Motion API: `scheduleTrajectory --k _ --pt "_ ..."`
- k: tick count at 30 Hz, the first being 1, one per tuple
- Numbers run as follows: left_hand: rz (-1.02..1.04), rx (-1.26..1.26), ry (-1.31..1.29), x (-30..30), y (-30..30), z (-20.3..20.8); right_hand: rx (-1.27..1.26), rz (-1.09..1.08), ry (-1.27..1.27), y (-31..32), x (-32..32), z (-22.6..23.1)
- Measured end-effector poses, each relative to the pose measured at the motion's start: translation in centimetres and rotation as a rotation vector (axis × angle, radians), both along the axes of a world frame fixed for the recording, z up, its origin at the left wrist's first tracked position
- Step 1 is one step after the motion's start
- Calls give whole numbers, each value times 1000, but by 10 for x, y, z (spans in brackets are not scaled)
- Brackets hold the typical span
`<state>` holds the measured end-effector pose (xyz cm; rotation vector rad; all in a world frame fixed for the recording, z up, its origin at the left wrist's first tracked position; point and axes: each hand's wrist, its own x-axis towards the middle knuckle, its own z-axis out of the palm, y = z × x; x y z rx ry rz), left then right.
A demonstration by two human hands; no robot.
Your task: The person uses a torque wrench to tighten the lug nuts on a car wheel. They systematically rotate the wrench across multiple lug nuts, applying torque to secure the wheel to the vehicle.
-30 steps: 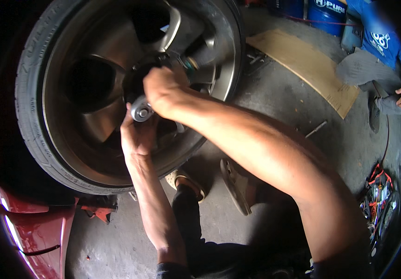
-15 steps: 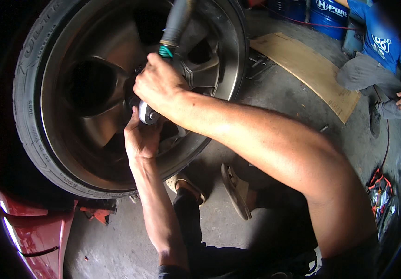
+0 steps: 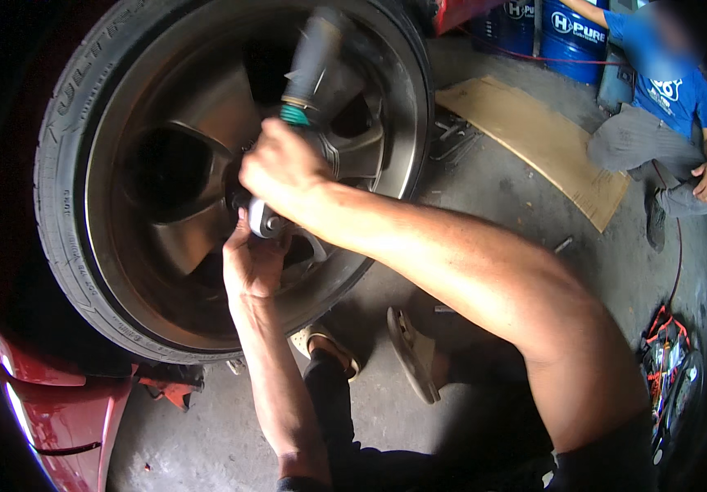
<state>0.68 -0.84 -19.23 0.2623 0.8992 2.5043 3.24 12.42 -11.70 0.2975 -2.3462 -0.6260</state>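
"Where's the wrench?"
"Before the wheel, handle slanting upward."
"And your hands?"
"My right grip wraps its shaft; my left grip holds its round metal head."

Plain gray concrete floor, kinda stained. Up and right of the right grip there's a big flat sheet of cardboard, with some dark metal tools on its near side. Right and lower than the grip: a short metal bar, then, way further out, a messy orange-and-black tool pile.
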Motion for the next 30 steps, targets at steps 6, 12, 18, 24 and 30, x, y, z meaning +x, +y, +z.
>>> scheduleTrajectory --k 6,12,18,24,30 --pt "104 21 -15 6 7 5 -1039 -44 -374 -6 15 -18" --pt "7 -58 59 4 -8 6 -1507 -46 -925 -13 21 -41" --pt "44 -42 -53 -4 -5 -4 -77 -52 66 -4 2 -13" --pt "15 34 53 5 2 3 -999 -209 -555 -6 14 -26" --pt "65 -71 44 4 -2 6 -1111 -104 -572 -11 21 -40"
